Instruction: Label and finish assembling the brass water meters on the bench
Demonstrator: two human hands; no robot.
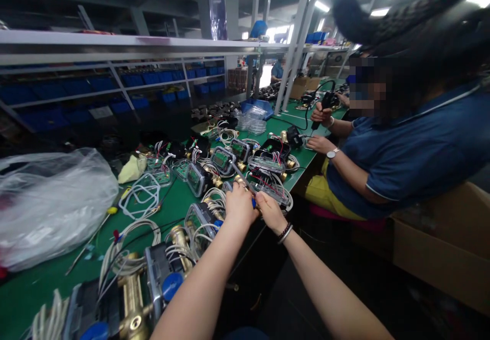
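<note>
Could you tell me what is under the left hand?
Beside the left grip, toward the right grip, a blue part shows. The rest underneath is covered and cannot be identified.

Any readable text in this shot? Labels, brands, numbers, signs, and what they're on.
None legible.
White sheet by the blue bins: any print too small, blurred.
Wristwatch: dial too small.
Circuit board under clear cover: markings unreadable.
Nearest round blue cap: no text discernible.
Plastic bag: nothing readable.
</note>
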